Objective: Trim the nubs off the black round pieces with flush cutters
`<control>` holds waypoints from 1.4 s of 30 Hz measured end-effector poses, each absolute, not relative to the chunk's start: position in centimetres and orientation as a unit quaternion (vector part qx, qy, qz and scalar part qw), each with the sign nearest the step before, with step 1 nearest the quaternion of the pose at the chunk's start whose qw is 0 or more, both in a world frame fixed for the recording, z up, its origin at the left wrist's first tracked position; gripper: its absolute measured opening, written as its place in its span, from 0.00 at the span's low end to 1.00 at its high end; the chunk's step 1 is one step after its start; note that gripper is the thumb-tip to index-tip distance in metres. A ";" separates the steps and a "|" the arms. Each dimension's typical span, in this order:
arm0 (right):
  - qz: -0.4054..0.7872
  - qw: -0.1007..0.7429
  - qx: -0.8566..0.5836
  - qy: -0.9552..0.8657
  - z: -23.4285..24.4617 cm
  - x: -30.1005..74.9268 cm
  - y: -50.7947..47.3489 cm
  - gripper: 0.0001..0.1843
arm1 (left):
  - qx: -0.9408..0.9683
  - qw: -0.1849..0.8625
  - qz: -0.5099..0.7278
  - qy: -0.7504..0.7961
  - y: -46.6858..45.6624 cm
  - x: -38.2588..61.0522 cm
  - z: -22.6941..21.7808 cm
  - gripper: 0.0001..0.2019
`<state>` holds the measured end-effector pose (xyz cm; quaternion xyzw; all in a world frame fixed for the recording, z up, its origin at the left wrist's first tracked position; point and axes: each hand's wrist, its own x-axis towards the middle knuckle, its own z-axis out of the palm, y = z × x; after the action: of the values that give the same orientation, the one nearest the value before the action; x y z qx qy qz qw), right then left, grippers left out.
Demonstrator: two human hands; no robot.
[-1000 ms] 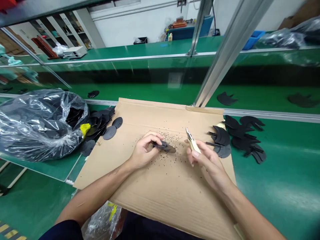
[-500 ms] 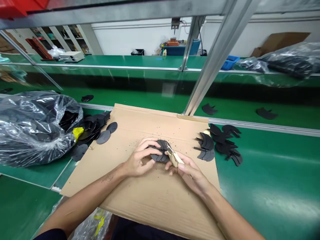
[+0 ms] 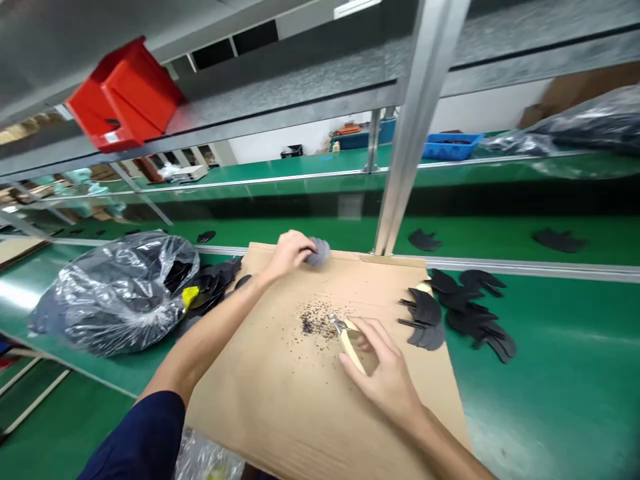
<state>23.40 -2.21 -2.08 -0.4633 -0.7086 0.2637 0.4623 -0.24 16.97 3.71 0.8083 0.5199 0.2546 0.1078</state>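
My left hand (image 3: 289,255) is raised over the far edge of the cardboard sheet (image 3: 280,393), fingers closed on a dark grey disc-like plastic piece (image 3: 319,253) that is blurred by motion. My right hand (image 3: 385,367) holds cutting pliers (image 3: 349,345) with cream handles, their handles spread apart and the metal jaws pointing away from me. Beneath and beside the jaws lies a scatter of tiny black scraps (image 3: 311,325). Right of the pliers, curved black pieces (image 3: 427,319) with thin prongs are stacked on the sheet's right edge.
At left a clear plastic bag (image 3: 117,293) full of black pieces lies beside a heap of black discs (image 3: 213,287). More curved black pieces (image 3: 470,307) rest on the green bench (image 3: 565,353). A metal post (image 3: 407,140) rises behind the cardboard. A red bin (image 3: 125,97) sits on the upper shelf.
My left hand has carried the dark piece away from the pliers, forward to the sheet's far edge. The scraps beneath are now uncovered. The pliers' handles have spread, and the view has tilted up.
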 end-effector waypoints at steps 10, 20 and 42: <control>0.142 0.453 -0.491 -0.730 -1.9 23.8 -2.9 0.27 | 0.721 0.122 0.246 0.637 24.3 1.2 3.1 0.02; 0.078 0.434 -0.528 -0.725 -2.5 23.9 -2.3 0.26 | 0.805 0.325 0.209 0.450 11.9 2.5 4.1 0.23; 0.094 0.328 -0.523 -0.781 -3.2 23.2 -3.1 0.28 | 0.920 0.188 0.017 0.344 10.8 3.7 6.0 0.12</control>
<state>23.15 -3.05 -3.20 -0.5234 -0.7807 0.0940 0.3282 3.71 10.85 5.98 0.9199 0.3435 0.0175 0.1883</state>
